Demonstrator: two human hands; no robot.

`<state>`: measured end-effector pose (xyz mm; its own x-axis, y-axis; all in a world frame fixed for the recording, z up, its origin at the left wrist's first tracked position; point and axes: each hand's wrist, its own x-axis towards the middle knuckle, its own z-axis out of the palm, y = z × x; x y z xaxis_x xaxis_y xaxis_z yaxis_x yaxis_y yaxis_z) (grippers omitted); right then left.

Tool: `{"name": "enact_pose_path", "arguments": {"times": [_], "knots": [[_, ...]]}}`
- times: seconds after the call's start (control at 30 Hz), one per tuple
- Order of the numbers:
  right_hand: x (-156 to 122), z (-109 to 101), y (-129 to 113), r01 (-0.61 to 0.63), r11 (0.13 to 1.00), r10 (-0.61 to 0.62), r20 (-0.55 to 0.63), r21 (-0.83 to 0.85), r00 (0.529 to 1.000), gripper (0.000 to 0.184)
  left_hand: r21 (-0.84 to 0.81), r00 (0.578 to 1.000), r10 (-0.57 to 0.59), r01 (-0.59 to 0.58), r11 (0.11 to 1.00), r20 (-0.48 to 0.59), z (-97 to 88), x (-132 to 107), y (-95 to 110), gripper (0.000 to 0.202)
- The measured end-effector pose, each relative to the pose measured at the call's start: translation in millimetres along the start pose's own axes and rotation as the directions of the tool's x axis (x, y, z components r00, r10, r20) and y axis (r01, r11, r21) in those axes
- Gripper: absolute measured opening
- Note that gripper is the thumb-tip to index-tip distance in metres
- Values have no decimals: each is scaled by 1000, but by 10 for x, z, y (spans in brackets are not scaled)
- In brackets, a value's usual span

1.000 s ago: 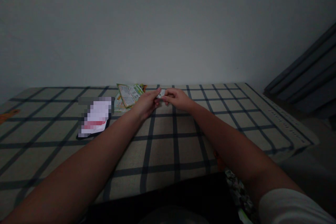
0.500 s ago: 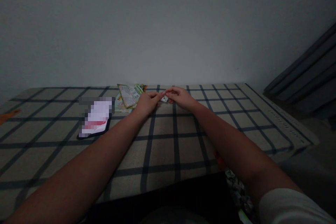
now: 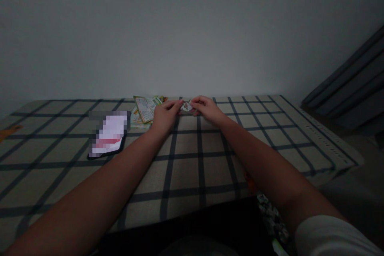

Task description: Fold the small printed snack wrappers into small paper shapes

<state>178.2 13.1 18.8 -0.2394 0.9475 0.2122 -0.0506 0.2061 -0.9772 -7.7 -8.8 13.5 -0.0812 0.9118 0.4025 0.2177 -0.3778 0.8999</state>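
Observation:
Near the back edge of the table, a small crinkled packet (image 3: 186,106), whitish with green and dark print, is stretched between my two hands. My left hand (image 3: 167,115) pinches its left end between thumb and fingers. At the other end, my right hand (image 3: 207,109) grips it with thumb and forefinger. The packet's ends are hidden by my fingers, and its contents cannot be made out. Just left of my left hand lie several green and white printed packets (image 3: 144,109), overlapping one another and partly covered by that hand.
A phone (image 3: 111,134) with a lit, blurred screen lies on the left of the checked tablecloth (image 3: 186,168). A pale wall (image 3: 192,32) rises directly behind the table. Grey curtain (image 3: 354,76) hangs at the right. Dark-and-white patterned material (image 3: 271,214) shows below the front edge.
My hands have moved apart, the left one shifting left. More of the small packet now shows between them. The phone and the pile of packets stay in place.

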Motion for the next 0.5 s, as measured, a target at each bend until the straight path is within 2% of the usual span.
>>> {"name": "enact_pose_path", "arguments": {"times": [0.17,0.37,0.5], "knots": [[46,-65,8,-1,995,10,-95,96,995,19,-213,998,-64,57,975,-23,25,8,-7,43],[72,-66,21,28,983,-2,-140,181,990,19,-406,992,-122,122,906,26,102,21,-34,30],[97,-47,41,75,984,-41,-205,160,978,21,-527,987,-138,159,835,79,145,3,-18,26]]}}
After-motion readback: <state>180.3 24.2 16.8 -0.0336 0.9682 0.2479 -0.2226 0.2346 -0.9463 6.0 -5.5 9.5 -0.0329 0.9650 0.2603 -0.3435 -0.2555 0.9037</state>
